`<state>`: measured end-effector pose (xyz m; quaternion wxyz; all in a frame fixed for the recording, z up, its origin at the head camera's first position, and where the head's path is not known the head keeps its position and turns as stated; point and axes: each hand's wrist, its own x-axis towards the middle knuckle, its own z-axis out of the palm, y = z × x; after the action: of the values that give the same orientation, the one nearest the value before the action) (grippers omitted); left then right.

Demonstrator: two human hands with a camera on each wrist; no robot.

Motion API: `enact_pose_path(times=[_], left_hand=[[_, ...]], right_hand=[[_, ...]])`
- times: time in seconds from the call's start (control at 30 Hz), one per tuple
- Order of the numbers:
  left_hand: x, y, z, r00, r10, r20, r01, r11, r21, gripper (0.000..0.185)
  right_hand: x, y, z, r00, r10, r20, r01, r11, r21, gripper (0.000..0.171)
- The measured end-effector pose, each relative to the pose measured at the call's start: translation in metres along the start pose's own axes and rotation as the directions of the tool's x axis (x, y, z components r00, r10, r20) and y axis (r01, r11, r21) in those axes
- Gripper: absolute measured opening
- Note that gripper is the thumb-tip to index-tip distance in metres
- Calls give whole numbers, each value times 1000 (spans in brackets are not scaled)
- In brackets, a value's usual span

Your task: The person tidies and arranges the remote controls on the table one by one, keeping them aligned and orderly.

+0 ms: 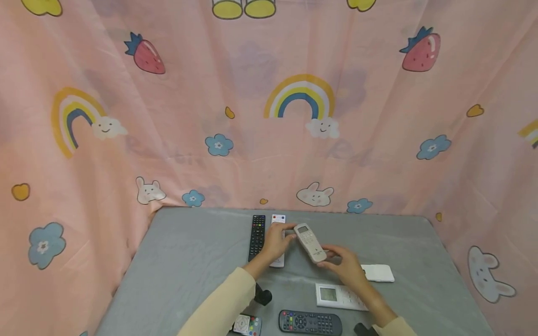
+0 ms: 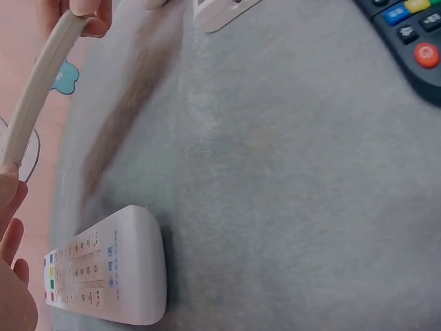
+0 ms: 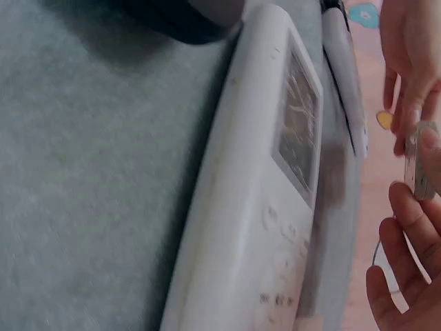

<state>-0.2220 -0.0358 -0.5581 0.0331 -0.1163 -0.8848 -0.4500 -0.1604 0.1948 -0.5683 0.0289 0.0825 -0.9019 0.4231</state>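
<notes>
A beige remote [image 1: 309, 242] with a small display is held above the grey table [image 1: 189, 261] between both hands. My left hand [image 1: 280, 239] pinches its far end, and my right hand [image 1: 340, 263] pinches its near end. In the left wrist view the beige remote [image 2: 38, 96] shows edge-on, with my left fingers [image 2: 10, 207] at one end. Over in the right wrist view my right fingers [image 3: 406, 276] pinch the remote's end [image 3: 422, 162]. Below my left hand lies a white remote [image 1: 278, 218], seen close in the left wrist view [image 2: 110, 269].
A black remote [image 1: 257, 235] lies left of the white one. A white display remote [image 1: 338, 296] and a white box [image 1: 378, 273] sit by my right wrist. Another black remote [image 1: 310, 322] and a small remote [image 1: 247, 324] lie at the front. A pink curtain [image 1: 269, 116] surrounds the table.
</notes>
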Motion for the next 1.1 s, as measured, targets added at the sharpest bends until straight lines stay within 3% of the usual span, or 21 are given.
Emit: enact_pose_path(times=[0.2, 0.43, 0.83, 1.1], left_hand=[[9, -3, 0, 999, -13, 51, 15, 999, -33, 36], [19, -9, 4, 995, -18, 96, 17, 1000, 4, 36], [27, -12, 8, 993, -32, 111, 17, 990, 138, 35], [30, -17, 10, 993, -55, 102, 38, 986, 162, 33]], right_hand=[[1, -6, 11, 999, 23, -33, -26, 996, -90, 55], [3, -13, 23, 999, 40, -35, -45, 983, -176, 65], [6, -22, 36, 996, 81, -47, -88, 975, -202, 67], [7, -30, 47, 993, 98, -65, -111, 966, -235, 64]])
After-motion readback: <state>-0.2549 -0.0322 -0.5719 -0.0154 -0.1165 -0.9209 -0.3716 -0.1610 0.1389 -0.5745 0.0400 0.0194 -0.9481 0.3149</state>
